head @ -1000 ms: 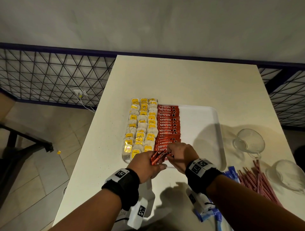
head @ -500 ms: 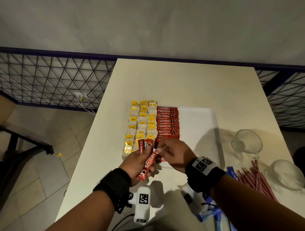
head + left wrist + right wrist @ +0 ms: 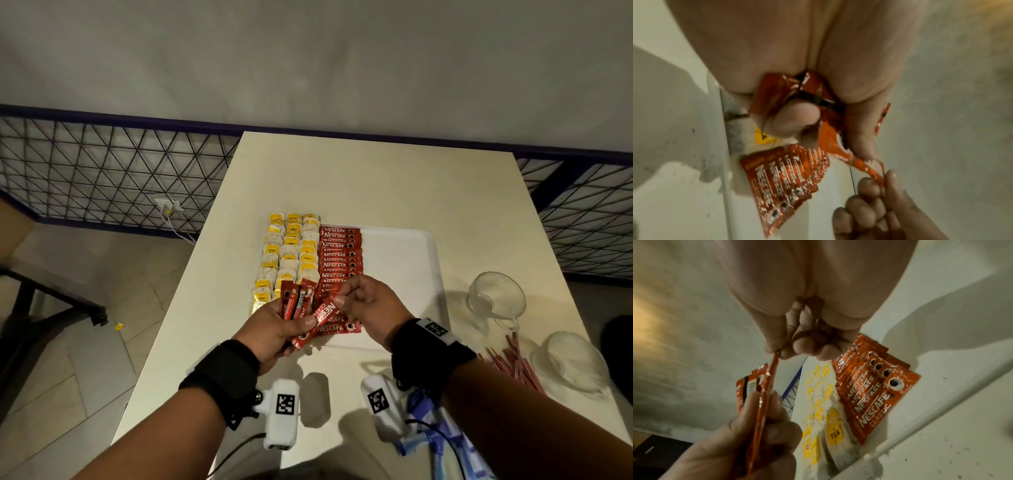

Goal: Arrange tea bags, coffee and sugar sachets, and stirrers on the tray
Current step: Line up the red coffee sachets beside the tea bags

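Lifting clear of the tray [image 3: 404, 260], one coffee sachet [image 3: 325, 313] now hangs pinched at its end by the right hand [image 3: 368, 308], drawn out of the fan that the left hand [image 3: 274, 325] grips. A second ago both hands were down at the red row [image 3: 339, 260]; probably another sachet is about to extend it, while stirrers [image 3: 510, 363] wait on the counter [image 3: 359, 178].
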A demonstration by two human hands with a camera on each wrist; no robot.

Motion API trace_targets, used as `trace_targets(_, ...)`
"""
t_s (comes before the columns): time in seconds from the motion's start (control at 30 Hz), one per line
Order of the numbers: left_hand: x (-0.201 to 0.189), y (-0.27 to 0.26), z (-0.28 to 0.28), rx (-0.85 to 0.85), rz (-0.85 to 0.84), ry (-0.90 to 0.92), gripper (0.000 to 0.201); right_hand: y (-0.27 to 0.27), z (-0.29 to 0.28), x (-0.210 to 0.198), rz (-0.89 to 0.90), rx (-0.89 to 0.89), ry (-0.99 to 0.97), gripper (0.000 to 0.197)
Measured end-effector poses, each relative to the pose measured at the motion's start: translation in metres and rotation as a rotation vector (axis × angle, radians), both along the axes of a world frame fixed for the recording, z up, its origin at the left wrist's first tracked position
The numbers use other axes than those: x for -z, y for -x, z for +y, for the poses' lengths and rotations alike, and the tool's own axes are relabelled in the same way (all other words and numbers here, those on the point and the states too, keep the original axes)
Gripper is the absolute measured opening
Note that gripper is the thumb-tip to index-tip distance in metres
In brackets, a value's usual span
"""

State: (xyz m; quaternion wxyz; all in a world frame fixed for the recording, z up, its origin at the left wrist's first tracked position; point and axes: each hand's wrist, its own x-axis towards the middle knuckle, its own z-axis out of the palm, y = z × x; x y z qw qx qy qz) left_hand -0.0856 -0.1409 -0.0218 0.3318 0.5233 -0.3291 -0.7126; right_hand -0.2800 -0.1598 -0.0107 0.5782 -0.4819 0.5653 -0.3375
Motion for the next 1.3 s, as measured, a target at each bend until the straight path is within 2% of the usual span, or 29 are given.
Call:
trace_targets(0.17, -0.002, 0.025, 0.004, -0.268, -0.014, -0.022, 0.026, 0.0, 0.005, -0.006, -0.015, -0.072, 0.033, 0.011)
trace_targets(0.33, -0.004, 0.037, 0.01, -0.129, -0.123, 0.068, 0.019, 0.0, 0.006, -0.007, -0.008, -0.122, 0.04, 0.014)
trace_targets(0.43, -0.004, 0.031, 0.009, -0.043, -0.143, 0.087, 0.026, 0.002, 0.005, -0.005, 0.016, -0.122, 0.033, 0.018)
trace_targets(0.57, -0.007, 0.016, -0.001, -0.105, -0.183, 0.089, 0.021, 0.006, 0.003, -0.002, 0.194, -0.231, 0.063, 0.023)
trace_targets(0.67, -0.008, 0.011, -0.007, -0.043, -0.262, 0.122, 0.021, 0.005, 0.005, -0.003, 0.294, -0.334, 0.085, 0.022)
trace_targets(0.73, -0.005, 0.012, -0.006, -0.035, -0.283, 0.122, 0.019, 0.005, 0.005, -0.001, 0.309, -0.31, 0.075, 0.018)
trace_targets(0.8, 0.0, 0.014, -0.004, -0.095, -0.248, 0.082, 0.017, 0.006, 0.004, 0.001, 0.328, -0.272, 0.04, 0.018)
trace_targets(0.9, 0.008, 0.015, -0.002, -0.112, -0.281, 0.068, 0.017, 0.009, 0.003, 0.006, 0.445, -0.282, 0.021, 0.015)
trace_targets(1.07, 0.015, -0.004, -0.004, -0.148, -0.405, 0.091, 0.014, 0.012, -0.005, 0.016, 0.747, -0.478, 0.058, 0.027)
trace_targets(1.3, 0.02, -0.026, 0.001, -0.105, -0.454, 0.076, 0.013, -0.01, -0.019, 0.032, 0.913, -0.775, 0.094, 0.032)
